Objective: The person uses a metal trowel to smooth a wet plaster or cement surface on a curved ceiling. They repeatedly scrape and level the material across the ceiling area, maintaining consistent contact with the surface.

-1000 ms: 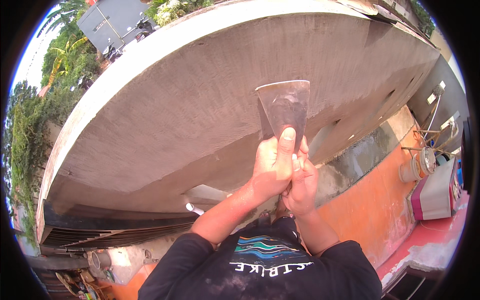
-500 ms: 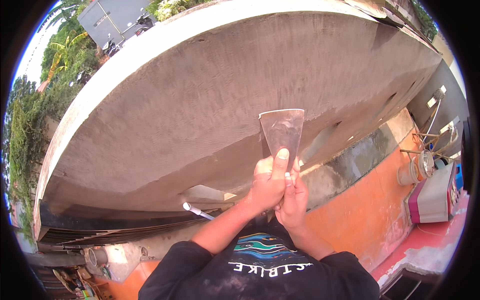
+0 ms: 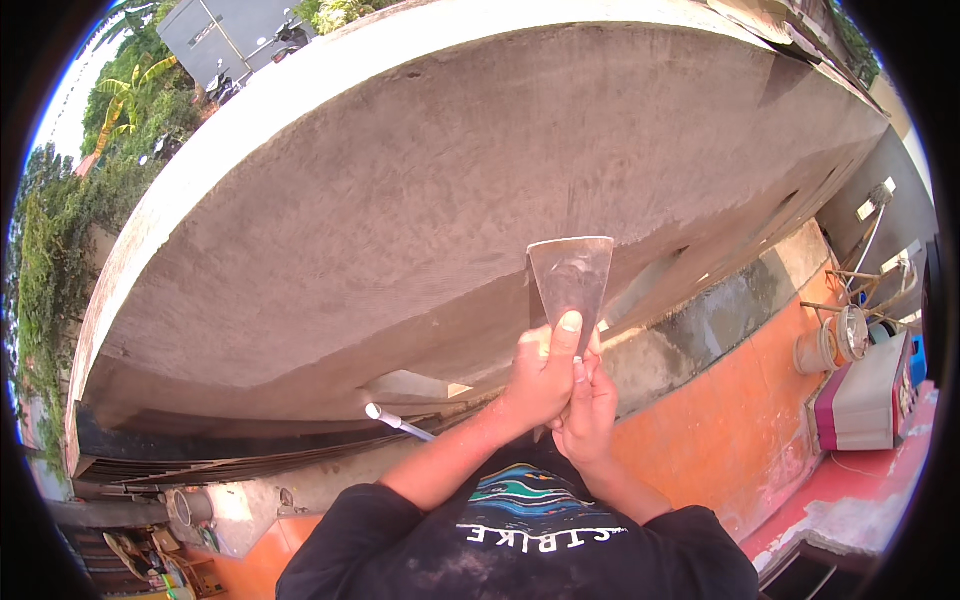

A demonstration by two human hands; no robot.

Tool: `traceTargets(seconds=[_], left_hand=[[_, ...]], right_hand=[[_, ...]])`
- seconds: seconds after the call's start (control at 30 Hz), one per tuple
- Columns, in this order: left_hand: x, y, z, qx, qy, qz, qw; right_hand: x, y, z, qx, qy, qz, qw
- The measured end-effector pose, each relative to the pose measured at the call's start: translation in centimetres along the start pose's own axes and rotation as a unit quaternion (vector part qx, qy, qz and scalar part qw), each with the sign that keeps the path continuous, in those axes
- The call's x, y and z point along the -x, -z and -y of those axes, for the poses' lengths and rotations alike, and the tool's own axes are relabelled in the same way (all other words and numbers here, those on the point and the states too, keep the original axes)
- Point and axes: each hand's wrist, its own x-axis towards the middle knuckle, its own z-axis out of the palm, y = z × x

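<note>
Both of my hands grip one wide metal scraper (image 3: pixel 573 275), its blade flaring upward and its edge at the grey-brown plastered wall (image 3: pixel 400 180). My left hand (image 3: pixel 543 375) is closed around the handle, the thumb lying along the base of the blade. Just to its right, my right hand (image 3: pixel 588 405) is closed on the lower handle, fingers against the left hand. The handle itself is mostly hidden by the fingers. Darker streaks (image 3: pixel 600 205) mark the wall right above the blade edge.
A pale pipe end (image 3: pixel 385 414) sticks up left of my forearm. Orange floor (image 3: pixel 690 430) spreads to the right, with buckets (image 3: pixel 830 340) and a white-and-maroon box (image 3: pixel 865 400) on that side. The wall's bright top edge (image 3: pixel 230 150) curves along the upper left.
The scraper and both hands have moved slightly down and to the right along the wall. The grip is the same.
</note>
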Motion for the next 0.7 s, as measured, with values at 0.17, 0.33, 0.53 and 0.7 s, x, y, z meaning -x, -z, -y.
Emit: traceTargets(seconds=[0.17, 0.33, 0.53, 0.7], left_hand=[[-0.7, -0.5, -2.5, 0.017, -0.022, 0.026, 0.999], [1.9, -0.8, 0.3, 0.005, 0.064, -0.005, 0.998], [2.2, 0.2, 2.8, -0.038, 0.085, -0.022, 0.995], [1.7, -0.2, 1.0, -0.054, 0.029, -0.023, 0.998]], right_hand=[[-1.2, -0.1, 1.8, -0.017, 0.054, 0.057, 0.997], [2.1, 0.4, 0.6, -0.030, -0.056, -0.024, 0.998], [2.3, 1.4, -1.5, -0.026, -0.065, -0.029, 0.997], [1.8, 0.6, -1.2, -0.002, -0.008, 0.008, 1.000]])
